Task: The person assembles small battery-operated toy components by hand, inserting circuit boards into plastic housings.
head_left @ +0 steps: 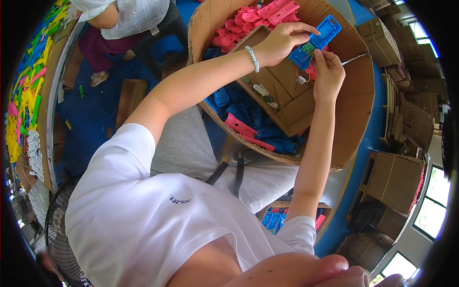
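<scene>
Above a large cardboard box, a blue plastic housing [328, 29] is held tilted between my two hands. My left hand [278, 44], with a beaded bracelet at the wrist, grips the housing's left edge between thumb and fingers. A small green circuit board [308, 48] sits against the housing's lower half. My right hand [329, 71] is closed in a pinch at the board's right edge; its fingertips partly hide what they hold. Thin wires with a white part [301, 80] hang below the board, beside my right hand.
The large box [356, 110] holds pink plastic housings [258, 19], more blue ones [256, 119] and an inner cardboard tray [287, 103] with wired parts. Beside my lap stands a smaller box [326, 210]. A seated person [138, 19] is at upper left, near a table of colourful parts [28, 95].
</scene>
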Motion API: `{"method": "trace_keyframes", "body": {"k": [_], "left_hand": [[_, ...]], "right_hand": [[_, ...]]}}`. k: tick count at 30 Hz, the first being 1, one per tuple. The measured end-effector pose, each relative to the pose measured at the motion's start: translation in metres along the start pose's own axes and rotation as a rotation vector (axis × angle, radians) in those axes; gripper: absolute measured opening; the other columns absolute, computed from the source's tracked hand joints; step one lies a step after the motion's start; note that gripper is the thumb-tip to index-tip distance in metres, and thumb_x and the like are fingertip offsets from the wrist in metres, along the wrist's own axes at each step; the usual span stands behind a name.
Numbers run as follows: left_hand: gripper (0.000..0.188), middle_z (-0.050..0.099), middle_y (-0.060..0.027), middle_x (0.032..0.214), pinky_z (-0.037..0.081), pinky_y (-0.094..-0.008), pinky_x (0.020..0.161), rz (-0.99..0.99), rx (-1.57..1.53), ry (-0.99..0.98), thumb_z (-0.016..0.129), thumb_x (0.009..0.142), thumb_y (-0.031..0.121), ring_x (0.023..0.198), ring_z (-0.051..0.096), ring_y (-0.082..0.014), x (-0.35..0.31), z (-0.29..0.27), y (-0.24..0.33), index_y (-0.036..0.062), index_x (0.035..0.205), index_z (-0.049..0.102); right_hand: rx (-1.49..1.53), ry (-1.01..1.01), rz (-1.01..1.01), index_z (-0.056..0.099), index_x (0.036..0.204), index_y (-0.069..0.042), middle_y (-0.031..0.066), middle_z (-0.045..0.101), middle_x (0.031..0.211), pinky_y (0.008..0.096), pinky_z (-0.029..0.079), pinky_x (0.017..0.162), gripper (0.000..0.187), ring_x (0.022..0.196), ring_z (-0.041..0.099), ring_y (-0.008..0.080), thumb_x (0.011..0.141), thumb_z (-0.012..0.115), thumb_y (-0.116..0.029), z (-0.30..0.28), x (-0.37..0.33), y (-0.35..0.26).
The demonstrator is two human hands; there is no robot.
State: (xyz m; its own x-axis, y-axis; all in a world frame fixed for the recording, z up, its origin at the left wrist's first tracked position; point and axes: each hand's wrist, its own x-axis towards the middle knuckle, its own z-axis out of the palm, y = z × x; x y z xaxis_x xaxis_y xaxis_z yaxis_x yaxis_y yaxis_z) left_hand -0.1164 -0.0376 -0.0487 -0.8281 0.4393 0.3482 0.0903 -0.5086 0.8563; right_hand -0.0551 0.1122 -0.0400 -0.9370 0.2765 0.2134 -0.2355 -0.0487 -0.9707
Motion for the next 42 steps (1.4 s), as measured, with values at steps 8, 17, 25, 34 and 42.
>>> {"method": "trace_keyframes", "body": {"k": [8,17,25,34,42], "left_hand": [[0.027,0.066,-0.0058,0.107,0.054,-0.0264,0.084,0.15,0.213,0.026,0.053,0.095,0.006,0.095,0.062,-0.0091,-0.006,0.005,-0.002,0.0023,0.12,0.062],[0.027,0.065,-0.0065,0.108,0.055,-0.0261,0.082,0.134,0.204,0.044,0.054,0.094,0.002,0.093,0.063,-0.0093,-0.007,0.011,-0.002,0.0017,0.12,0.062],[0.029,0.065,-0.0088,0.108,0.056,-0.0302,0.081,0.037,-0.173,0.021,0.051,0.096,0.004,0.095,0.064,-0.0138,-0.003,0.009,0.0,0.0043,0.124,0.058],[0.051,0.056,-0.0071,0.12,0.054,-0.0311,0.08,0.213,-0.392,0.145,0.056,0.093,0.005,0.089,0.061,-0.0166,0.012,-0.009,0.019,0.0091,0.141,0.038],[0.039,0.062,-0.0096,0.114,0.055,-0.0314,0.078,0.198,0.18,0.267,0.053,0.097,0.013,0.092,0.065,-0.0154,0.017,-0.03,-0.018,0.0037,0.135,0.046]], "right_hand": [[0.024,0.054,-0.083,0.059,0.1,0.005,0.0105,0.067,0.092,0.0224,0.049,0.073,0.017,0.083,0.063,0.0119,0.087,0.069,-0.001,0.004,-0.004,-0.002],[0.018,0.043,-0.113,0.059,0.1,0.004,0.0104,0.067,0.092,0.0225,0.049,0.07,0.017,0.082,0.061,0.0109,0.086,0.068,0.002,0.0,-0.002,0.001],[0.245,-0.006,-0.009,0.055,0.109,0.005,0.0104,0.067,0.094,0.0289,0.054,0.077,0.026,0.087,0.063,0.0141,0.088,0.068,-0.003,-0.004,0.003,0.002],[-0.24,-0.546,0.225,0.067,0.106,0.001,0.0046,0.069,0.094,0.0252,0.045,0.082,0.02,0.09,0.062,0.0102,0.088,0.066,-0.007,-0.017,-0.003,0.007],[-0.45,-0.347,0.045,0.071,0.101,0.0,0.0026,0.068,0.084,0.0234,0.047,0.067,0.022,0.075,0.06,0.0091,0.079,0.071,0.0,-0.023,-0.003,-0.023]]}}
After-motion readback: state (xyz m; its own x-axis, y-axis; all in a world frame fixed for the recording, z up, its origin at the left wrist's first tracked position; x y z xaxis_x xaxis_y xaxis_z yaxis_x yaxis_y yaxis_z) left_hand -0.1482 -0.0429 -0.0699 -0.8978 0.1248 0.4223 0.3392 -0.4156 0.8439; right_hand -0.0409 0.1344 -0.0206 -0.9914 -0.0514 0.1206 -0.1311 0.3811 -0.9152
